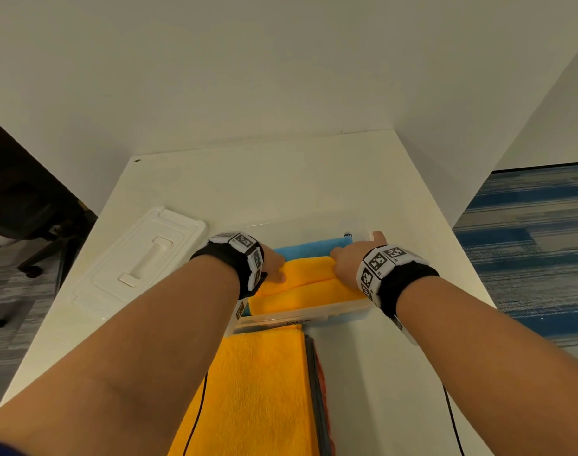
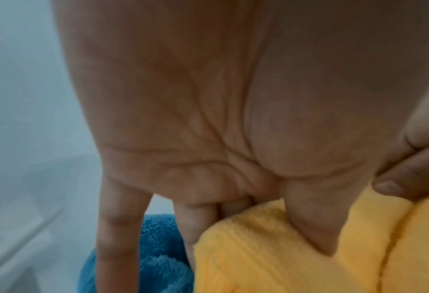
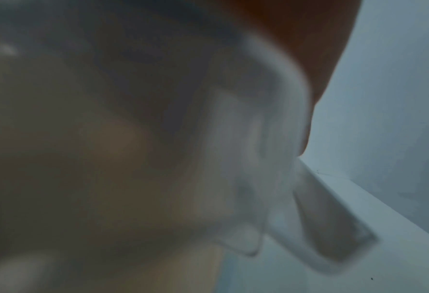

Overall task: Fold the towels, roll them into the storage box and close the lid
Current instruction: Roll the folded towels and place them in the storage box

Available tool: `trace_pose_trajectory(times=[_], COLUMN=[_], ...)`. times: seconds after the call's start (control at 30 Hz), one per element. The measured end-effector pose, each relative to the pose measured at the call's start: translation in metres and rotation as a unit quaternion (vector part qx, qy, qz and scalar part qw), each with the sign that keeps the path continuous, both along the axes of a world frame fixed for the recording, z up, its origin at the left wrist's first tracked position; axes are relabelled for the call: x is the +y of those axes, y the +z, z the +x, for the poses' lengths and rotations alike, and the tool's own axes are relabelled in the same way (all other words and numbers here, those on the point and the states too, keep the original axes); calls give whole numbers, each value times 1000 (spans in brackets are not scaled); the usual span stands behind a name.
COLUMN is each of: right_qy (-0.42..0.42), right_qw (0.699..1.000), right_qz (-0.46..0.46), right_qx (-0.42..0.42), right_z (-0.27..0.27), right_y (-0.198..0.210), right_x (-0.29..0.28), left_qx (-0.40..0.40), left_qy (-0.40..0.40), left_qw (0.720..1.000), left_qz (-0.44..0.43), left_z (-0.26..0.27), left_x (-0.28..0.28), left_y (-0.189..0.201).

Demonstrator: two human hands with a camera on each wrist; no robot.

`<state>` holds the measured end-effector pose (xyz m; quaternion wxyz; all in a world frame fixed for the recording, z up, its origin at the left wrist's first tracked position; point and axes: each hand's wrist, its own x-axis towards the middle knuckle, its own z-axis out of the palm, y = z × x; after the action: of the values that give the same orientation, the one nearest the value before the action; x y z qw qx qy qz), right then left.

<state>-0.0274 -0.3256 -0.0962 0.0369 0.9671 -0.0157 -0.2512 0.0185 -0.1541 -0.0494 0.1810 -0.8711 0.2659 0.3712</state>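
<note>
A clear storage box [image 1: 301, 315] stands on the white table [image 1: 248, 192]. Inside it a blue towel [image 1: 307, 246] [image 2: 158, 247] lies at the back, with an orange towel roll [image 1: 310, 278] [image 2: 271, 257] in front of it. My left hand [image 1: 274, 263] [image 2: 258, 198] holds the roll's left end, fingers down between roll and blue towel, thumb pressed into the orange cloth. My right hand [image 1: 350, 258] curls its fingers over the roll's right end, thumb out over the box's right rim. The right wrist view is blurred and shows only the box wall [image 3: 271, 138].
The white lid [image 1: 139, 261] lies handle up on the table left of the box. A flat orange towel [image 1: 258, 390] lies in front of the box on dark and red cloths [image 1: 317, 390]. Thin black cables [image 1: 452, 422] trail near the table's front. A dark chair [image 1: 34, 225] stands at the left.
</note>
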Motion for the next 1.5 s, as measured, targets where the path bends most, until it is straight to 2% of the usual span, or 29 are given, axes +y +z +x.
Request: trace_pose_trajectory(times=[0.13,0.27,0.43,0.7,0.8,0.93,1.17,1.37,1.5], right_qy=[-8,4,-23,-8,-22,-38,-37,-29,-9], right_qw=[1000,1000,999,999,1000,999,994,992,987], right_qz=[12,-10,17,-22,-1,27,10,14,48], right_qx=[-3,7,14,31,9,-28,-98,-124,-153], right_z=[-1,-4,-7,-11,-11,-13,-28,-47,-63], right_y=[2,9,14,18,19,25,47,63,71], right_x=[1,4,6,12,13,14,20,38,62], left_qx=[-28,-39,-56,11,5,-22,-43,-84,-103], left_qy=[14,-19,-31,-31,-36,-1,61,72,66], left_qw=[999,999,998,999,999,999,992,984,983], left_qz=[-5,-15,-3,4,-6,-35,-103,-138,-136], left_z=[-3,3,4,4,4,3,-8,-24,-43], left_x=[-1,-1,0,1,4,7,15,32,45], left_y=[-1,2,4,6,6,13,27,35,45])
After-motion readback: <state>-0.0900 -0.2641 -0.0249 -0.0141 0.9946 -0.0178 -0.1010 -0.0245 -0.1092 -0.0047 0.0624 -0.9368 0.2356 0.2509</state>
